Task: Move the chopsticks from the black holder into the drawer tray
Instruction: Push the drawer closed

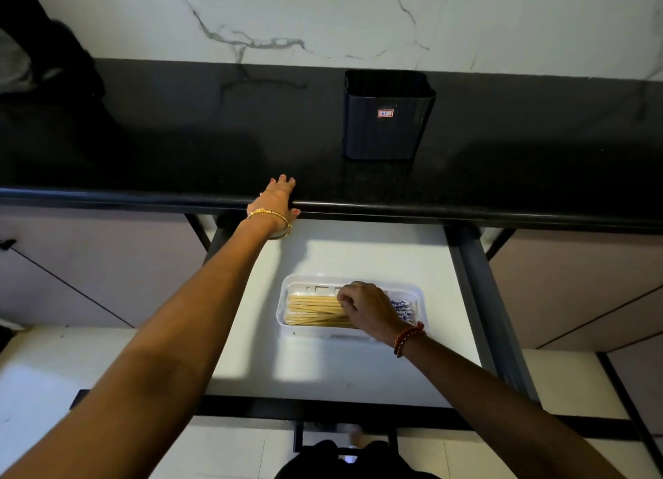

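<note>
Right hand (366, 308), fingers curled onto pale wooden chopsticks (315, 310) lying flat in my clear plastic tray (349, 333), white drawer floor (351, 371) open around; left hand (279, 197) flat on counter edge (466, 211), ribbed black holder (387, 116) behind

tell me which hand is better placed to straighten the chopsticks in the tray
Right. The right hand is already on the chopsticks in the tray; the left hand rests on the counter edge.

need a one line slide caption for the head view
Right hand settles wooden chopsticks in the drawer's clear tray; left hand rests on the counter edge.
</note>
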